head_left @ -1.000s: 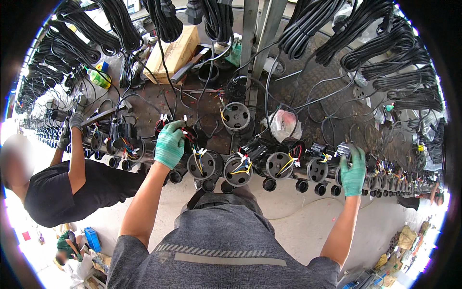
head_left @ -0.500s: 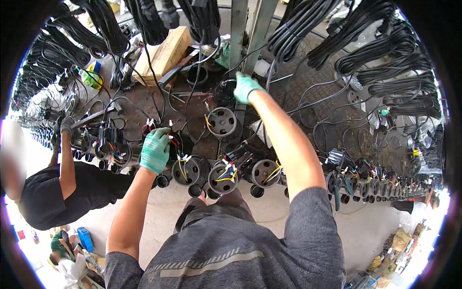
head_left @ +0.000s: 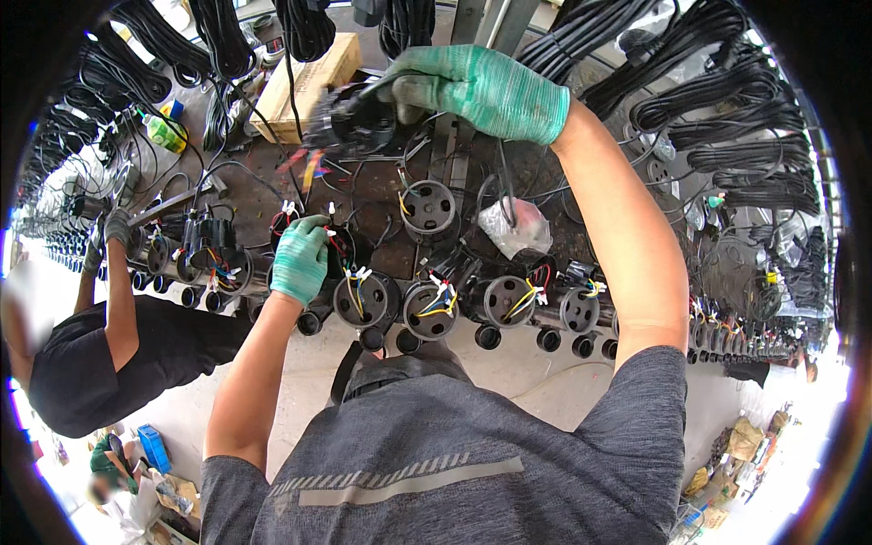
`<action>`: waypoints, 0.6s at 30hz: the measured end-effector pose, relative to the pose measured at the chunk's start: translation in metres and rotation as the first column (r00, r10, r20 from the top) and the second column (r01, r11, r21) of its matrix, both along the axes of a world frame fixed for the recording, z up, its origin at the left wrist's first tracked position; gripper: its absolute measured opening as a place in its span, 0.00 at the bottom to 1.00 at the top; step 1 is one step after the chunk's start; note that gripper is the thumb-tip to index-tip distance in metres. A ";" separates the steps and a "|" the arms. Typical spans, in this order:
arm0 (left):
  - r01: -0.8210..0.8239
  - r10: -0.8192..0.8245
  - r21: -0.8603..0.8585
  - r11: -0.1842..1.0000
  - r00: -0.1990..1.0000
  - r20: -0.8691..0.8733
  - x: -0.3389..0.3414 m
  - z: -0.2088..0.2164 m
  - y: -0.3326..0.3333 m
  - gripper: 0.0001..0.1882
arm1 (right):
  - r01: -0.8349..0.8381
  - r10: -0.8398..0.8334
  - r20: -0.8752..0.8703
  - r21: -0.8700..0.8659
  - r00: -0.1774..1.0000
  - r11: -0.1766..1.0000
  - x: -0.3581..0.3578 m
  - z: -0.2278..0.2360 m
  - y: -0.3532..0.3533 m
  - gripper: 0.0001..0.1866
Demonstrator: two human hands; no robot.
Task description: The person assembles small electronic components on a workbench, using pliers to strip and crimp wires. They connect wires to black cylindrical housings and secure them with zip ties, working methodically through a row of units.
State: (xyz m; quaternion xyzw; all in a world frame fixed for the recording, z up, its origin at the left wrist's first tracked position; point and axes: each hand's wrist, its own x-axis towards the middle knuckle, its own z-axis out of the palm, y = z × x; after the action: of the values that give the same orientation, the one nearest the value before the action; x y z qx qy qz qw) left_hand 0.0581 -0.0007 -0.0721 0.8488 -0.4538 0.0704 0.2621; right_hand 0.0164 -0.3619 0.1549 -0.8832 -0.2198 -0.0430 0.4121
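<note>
My right hand [head_left: 477,91], in a green glove with a dark palm, is raised above the bench. Its fingers close round a black part [head_left: 354,123] with coloured wire ends, smeared by motion. Lower and to the left, my gloved left hand [head_left: 302,259] curls its fingers at a black cylindrical housing [head_left: 350,247] with red wires; its grip is partly hidden. To the right of that hand stand round grey-black housings with slotted discs [head_left: 361,302] and yellow, blue and white-tipped wires. Another slotted disc housing [head_left: 427,207] sits farther back.
Coiled black cables [head_left: 745,109] hang along the far side. A cardboard box [head_left: 309,86] and a clear plastic bag [head_left: 515,227] lie on the dark bench [head_left: 245,186]. At the left, a co-worker's gloved hand [head_left: 118,227] is by a metal bar. A metal post [head_left: 509,23] rises at the back.
My right hand has lifted from the back of the bench, bringing up the black part with wires. My left hand stays at about the same place. The view has shifted a little.
</note>
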 end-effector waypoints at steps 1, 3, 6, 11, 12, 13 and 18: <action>-0.017 0.016 -0.010 1.000 0.999 -0.036 0.002 -0.003 0.002 0.16 | 0.024 -0.019 -0.096 0.045 0.995 0.999 -0.015 0.022 0.021 0.22; -0.038 0.001 -0.170 0.985 0.978 -0.210 0.009 -0.003 0.005 0.14 | 0.072 -0.073 -0.030 -0.046 0.997 0.996 -0.032 0.050 0.047 0.21; -0.458 -0.175 -0.549 0.700 0.635 -0.753 0.036 -0.064 0.042 0.15 | -0.043 0.048 0.148 -0.037 0.988 0.998 -0.035 0.067 0.073 0.18; -0.224 -0.636 -0.762 0.608 0.437 -0.636 0.005 0.111 0.024 0.39 | -0.095 0.105 0.130 -0.085 0.986 0.992 -0.066 0.088 0.109 0.10; -0.185 -0.842 -0.851 0.491 0.149 -0.518 0.001 0.126 0.032 0.42 | -0.110 0.112 0.084 -0.032 0.990 0.993 -0.067 0.086 0.118 0.09; -0.098 -0.792 -0.819 0.565 0.214 -0.572 -0.011 0.141 0.037 0.45 | -0.117 0.128 0.276 -0.057 0.953 0.991 -0.060 0.072 0.122 0.15; -0.064 -0.630 -0.655 0.753 0.219 -0.745 -0.066 0.204 0.010 0.57 | 0.047 0.035 0.420 -0.185 0.907 0.982 -0.055 0.081 0.131 0.14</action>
State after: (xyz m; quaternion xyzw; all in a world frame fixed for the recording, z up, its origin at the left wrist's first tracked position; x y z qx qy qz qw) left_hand -0.0078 0.0095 0.1321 0.4909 -0.3183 -0.3714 0.7209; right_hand -0.0384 -0.2307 0.2356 -0.8891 -0.3039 -0.2124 0.2684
